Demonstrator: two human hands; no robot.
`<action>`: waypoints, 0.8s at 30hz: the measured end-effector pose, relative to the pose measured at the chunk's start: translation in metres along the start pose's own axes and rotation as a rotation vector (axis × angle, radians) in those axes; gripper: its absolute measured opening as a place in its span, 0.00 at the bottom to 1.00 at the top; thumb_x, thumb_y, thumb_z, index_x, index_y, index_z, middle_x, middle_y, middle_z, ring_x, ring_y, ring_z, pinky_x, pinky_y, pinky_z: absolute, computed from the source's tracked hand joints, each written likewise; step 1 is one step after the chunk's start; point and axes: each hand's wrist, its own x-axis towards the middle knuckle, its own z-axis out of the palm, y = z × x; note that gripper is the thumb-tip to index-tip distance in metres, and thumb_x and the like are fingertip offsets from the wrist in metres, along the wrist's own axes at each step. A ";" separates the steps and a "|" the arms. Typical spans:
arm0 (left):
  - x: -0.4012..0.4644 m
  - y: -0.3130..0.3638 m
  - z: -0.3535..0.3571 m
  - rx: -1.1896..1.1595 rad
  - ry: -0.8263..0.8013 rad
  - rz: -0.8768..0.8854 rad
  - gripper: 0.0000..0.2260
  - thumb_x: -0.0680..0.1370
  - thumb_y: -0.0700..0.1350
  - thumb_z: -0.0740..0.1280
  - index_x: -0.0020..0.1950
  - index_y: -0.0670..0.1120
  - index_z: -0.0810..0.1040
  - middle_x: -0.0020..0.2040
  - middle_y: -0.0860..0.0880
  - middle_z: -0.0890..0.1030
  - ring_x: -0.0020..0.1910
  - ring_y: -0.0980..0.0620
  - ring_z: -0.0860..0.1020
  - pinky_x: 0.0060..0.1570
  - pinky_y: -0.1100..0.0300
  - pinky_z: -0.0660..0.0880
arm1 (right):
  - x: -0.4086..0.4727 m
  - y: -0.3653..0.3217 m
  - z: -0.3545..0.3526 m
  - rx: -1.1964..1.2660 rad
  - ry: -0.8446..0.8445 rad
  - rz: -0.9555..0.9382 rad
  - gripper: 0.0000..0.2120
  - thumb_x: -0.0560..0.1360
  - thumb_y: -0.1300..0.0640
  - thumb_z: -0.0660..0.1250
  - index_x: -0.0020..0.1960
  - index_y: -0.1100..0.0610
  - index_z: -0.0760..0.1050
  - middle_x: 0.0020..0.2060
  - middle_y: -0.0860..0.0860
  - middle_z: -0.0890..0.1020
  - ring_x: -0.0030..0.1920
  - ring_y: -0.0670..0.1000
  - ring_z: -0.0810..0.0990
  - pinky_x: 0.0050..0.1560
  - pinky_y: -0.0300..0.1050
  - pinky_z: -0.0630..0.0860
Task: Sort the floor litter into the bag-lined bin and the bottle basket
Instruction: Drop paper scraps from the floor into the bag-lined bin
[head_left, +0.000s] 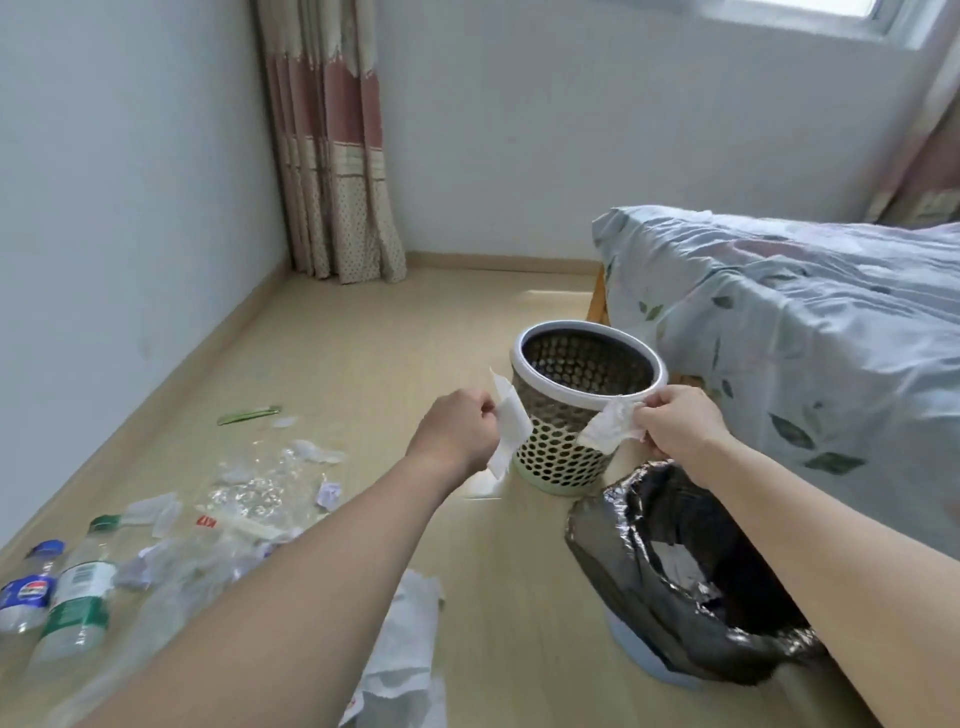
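Each hand pinches a scrap of white paper: the left hand (457, 431) a flat strip (509, 426), the right hand (675, 421) a crumpled piece (610, 428). The black bag-lined bin (649, 577) stands on the floor directly below the right hand's grip, nearer than the white perforated basket (566, 441) beyond.

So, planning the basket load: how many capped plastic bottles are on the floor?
2 clearly: a blue-capped bottle and a green-capped bottle, side by side at far left. Others may hide in the clear litter.
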 end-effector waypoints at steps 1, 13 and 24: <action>0.004 0.024 0.021 0.014 -0.055 0.014 0.10 0.76 0.40 0.56 0.43 0.43 0.77 0.36 0.44 0.80 0.34 0.42 0.82 0.34 0.51 0.81 | 0.006 0.024 -0.020 0.004 0.020 0.048 0.05 0.73 0.62 0.66 0.40 0.57 0.79 0.30 0.56 0.82 0.31 0.53 0.79 0.37 0.48 0.78; 0.019 0.159 0.180 0.363 -0.613 0.033 0.15 0.73 0.37 0.55 0.50 0.43 0.81 0.36 0.45 0.78 0.29 0.48 0.74 0.26 0.62 0.71 | 0.039 0.205 -0.074 -0.130 -0.104 0.382 0.08 0.68 0.67 0.67 0.46 0.63 0.80 0.38 0.58 0.85 0.35 0.56 0.80 0.43 0.47 0.82; 0.019 0.154 0.214 0.525 -0.643 -0.032 0.10 0.77 0.41 0.57 0.51 0.39 0.76 0.40 0.41 0.79 0.37 0.44 0.78 0.38 0.55 0.79 | 0.033 0.216 -0.069 -0.127 -0.218 0.277 0.08 0.68 0.66 0.58 0.35 0.60 0.75 0.31 0.56 0.76 0.31 0.55 0.72 0.29 0.41 0.71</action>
